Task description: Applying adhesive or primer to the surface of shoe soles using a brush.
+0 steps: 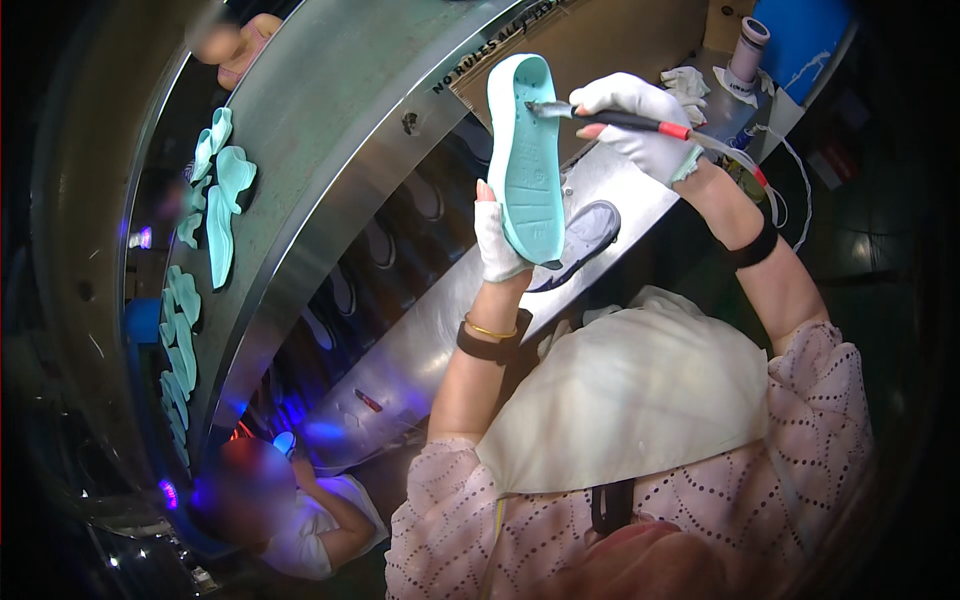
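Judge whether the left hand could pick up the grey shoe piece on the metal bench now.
Probably not: the left hand holds the mint sole, though the grey shoe piece looks close by.

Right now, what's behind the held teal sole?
Part of a grey shoe piece on the metal bench. The teal sole covers the rest; anything else directly behind is hidden.

There are one held turquoise sole, one brush, two worn gloves, two dark wristbands.

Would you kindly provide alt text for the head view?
A white-gloved left hand holds up a mint-green shoe sole while the right hand holds a brush-like tool at its upper end. Similar pieces lie on a green surface.
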The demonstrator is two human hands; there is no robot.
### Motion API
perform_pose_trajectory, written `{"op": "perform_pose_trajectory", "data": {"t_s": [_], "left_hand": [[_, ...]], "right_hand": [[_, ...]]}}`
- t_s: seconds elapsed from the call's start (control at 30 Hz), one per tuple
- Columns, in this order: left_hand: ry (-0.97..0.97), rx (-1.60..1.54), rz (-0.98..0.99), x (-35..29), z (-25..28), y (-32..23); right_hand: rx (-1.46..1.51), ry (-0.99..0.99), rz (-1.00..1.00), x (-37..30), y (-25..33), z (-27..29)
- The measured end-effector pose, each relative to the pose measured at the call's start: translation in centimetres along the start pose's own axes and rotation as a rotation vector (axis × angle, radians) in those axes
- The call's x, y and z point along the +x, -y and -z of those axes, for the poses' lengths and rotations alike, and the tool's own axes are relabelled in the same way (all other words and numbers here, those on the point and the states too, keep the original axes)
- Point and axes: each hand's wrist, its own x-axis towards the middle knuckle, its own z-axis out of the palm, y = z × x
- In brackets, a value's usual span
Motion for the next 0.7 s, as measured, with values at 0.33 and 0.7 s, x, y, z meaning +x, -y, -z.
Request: {"op": "perform_pose_trajectory", "data": {"t_s": [0.33, 0.7], "left_hand": [[0.011, 0.097, -0.092, 0.4, 0.5, -0.8], [0.107, -0.014, -0.039, -0.6, -0.5, -2.5]], "right_hand": [[0.087, 0.162, -0.308, -1.1, 3.1, -0.7], [0.659, -0.115, -0.564, 1.9, 2.3, -0.7]]}}
